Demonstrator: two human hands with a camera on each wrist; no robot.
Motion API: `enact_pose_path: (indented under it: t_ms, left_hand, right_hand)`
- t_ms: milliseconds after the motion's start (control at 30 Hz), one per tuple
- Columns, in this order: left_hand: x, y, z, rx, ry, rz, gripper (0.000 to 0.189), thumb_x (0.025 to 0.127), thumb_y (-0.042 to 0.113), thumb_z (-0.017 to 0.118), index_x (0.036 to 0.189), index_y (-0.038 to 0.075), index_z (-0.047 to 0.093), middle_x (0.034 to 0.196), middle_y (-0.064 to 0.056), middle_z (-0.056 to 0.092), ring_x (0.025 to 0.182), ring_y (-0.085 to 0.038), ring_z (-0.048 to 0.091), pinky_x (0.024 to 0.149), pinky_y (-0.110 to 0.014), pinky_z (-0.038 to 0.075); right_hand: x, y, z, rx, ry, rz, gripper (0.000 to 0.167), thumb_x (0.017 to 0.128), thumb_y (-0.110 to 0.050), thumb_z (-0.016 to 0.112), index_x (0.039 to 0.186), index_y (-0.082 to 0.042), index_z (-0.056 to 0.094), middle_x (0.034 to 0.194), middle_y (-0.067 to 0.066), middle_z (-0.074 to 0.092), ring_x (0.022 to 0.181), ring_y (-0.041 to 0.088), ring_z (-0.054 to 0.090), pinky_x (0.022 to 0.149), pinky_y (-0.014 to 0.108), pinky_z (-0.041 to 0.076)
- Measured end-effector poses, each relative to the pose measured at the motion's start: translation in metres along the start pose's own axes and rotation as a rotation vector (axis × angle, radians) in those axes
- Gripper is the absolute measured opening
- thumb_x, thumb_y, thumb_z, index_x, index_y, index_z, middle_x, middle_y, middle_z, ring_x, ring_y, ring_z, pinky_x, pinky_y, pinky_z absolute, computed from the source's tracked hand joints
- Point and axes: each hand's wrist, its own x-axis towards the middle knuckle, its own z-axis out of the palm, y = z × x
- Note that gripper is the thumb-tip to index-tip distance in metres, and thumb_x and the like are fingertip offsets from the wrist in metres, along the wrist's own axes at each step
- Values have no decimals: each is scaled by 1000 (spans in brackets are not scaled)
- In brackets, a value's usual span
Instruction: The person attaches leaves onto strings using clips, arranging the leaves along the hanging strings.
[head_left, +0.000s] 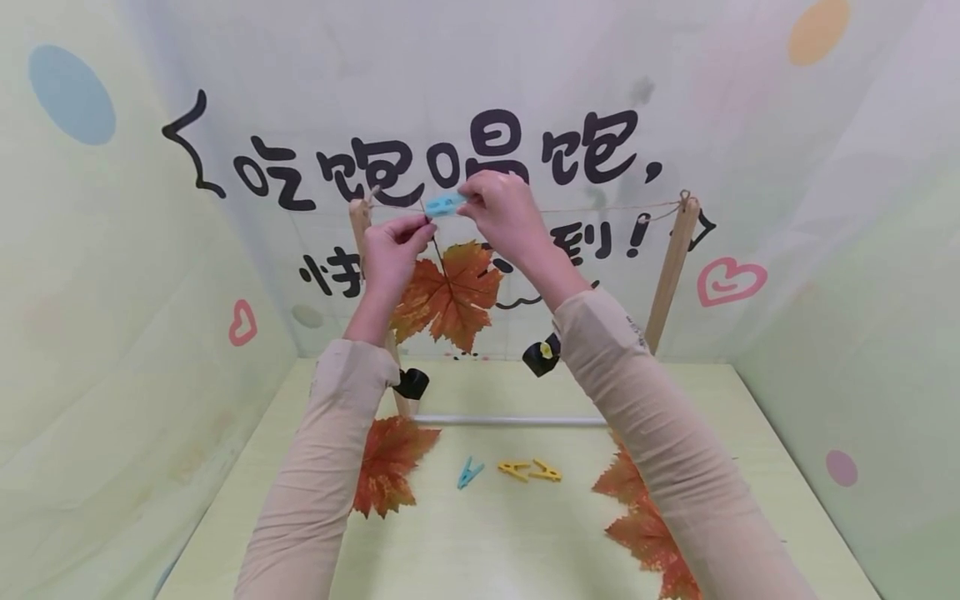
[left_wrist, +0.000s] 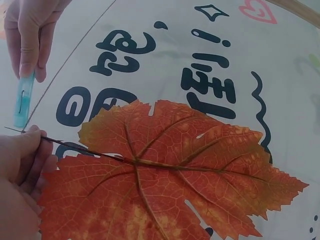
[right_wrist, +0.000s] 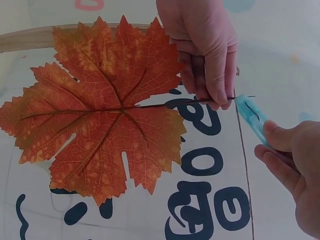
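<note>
An orange-red maple leaf [head_left: 452, 293] hangs by its dark stem from my left hand [head_left: 393, 254], whose thumb and fingers pinch the stem close to the twine [head_left: 577, 208]. My right hand [head_left: 504, 210] grips one end of a light blue clothespin [head_left: 446, 204] between thumb and fingers. In the right wrist view, the other end of the clothespin [right_wrist: 251, 116] meets the stem and twine right beside the left fingertips. The stem's thin tip sticks out past the twine there. Seen from the left wrist, the leaf [left_wrist: 165, 165] spreads below the line.
The twine runs between two wooden posts [head_left: 672, 275], with a white rod [head_left: 510, 421] low between them. On the table lie a blue clothespin [head_left: 470, 473], two yellow clothespins [head_left: 545, 471] and more maple leaves [head_left: 392, 467] at left and right. Black clamps [head_left: 542, 356] sit by the posts.
</note>
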Motion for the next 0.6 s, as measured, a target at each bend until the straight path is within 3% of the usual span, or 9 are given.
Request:
enact_pose_path:
  t_ms: [600]
  left_hand:
    - [3,-4,-1,-6,22,35,21,82,8,67,98,-4,68,74,3,63,61,-3,51,57,-13,43]
  right_hand:
    - [8,-2,6,-58,-59,30,22,83,-12,66,102,-1,67,102,8,66,90,20,61,91,32,38]
